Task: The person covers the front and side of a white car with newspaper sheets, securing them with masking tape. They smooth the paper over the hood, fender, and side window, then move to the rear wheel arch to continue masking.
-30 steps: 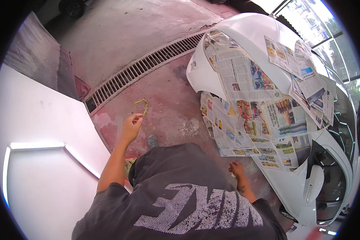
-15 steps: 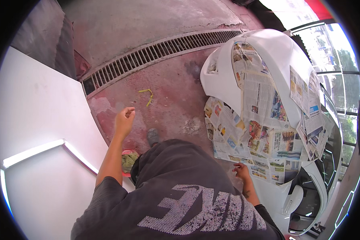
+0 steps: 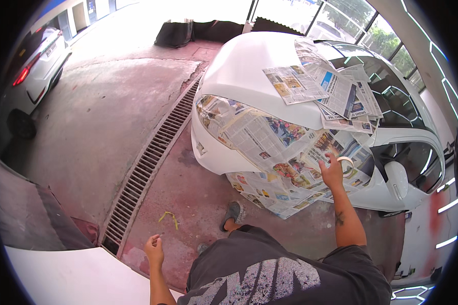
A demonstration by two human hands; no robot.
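Note:
My right hand (image 3: 332, 174) reaches forward over the newspaper-covered side of a white car (image 3: 254, 56). A pale ring-shaped roll of masking tape (image 3: 346, 161) shows against that hand's fingers, which are curled and seem to hold it. Sheets of newspaper (image 3: 254, 132) cover the car's headlight and fender and hang down towards the floor. My left hand (image 3: 154, 247) is low at the left, fingers drawn together in a pinch. Whatever lies in that pinch is too small to make out. Near it, a crumpled yellow strip (image 3: 169, 217) lies on the floor.
Loose newspapers (image 3: 341, 94) are layered on the hood below the windscreen. The car's side mirror (image 3: 396, 180) juts out at the right. A metal floor grate (image 3: 152, 162) runs past the front bumper. A white panel (image 3: 76, 272) stands at lower left; another car (image 3: 38, 71) is beyond.
My view has swung right towards the car. My right arm has stretched out from beside my body to the papered fender, and the tape roll has come into sight. My left hand stays pinched.

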